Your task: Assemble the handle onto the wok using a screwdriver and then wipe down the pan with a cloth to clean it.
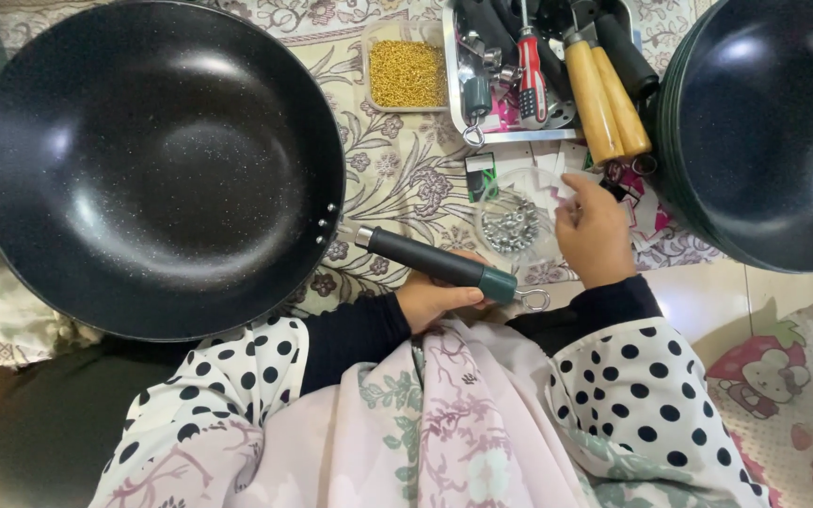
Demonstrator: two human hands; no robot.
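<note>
Head view: our left hand grips the dark pan handle at frame centre, steady beside the wok, while right hand fingertips pinch over the screw dish.

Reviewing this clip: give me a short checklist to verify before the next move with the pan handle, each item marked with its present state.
1. Left hand grips the dark handle: ok, fingers wrap its underside.
2. Handle's metal end faces the wok rivets: ok, but apart from the rim.
3. Right hand at the clear dish of silver screws: ok, fingertips over it.
4. Screw picked up: cannot tell, fingertips hide it.
5. Red screwdriver available: ok, lying in the tool tray, untouched.
6. Wok steady on the floral cloth: ok, sits flat.
</note>
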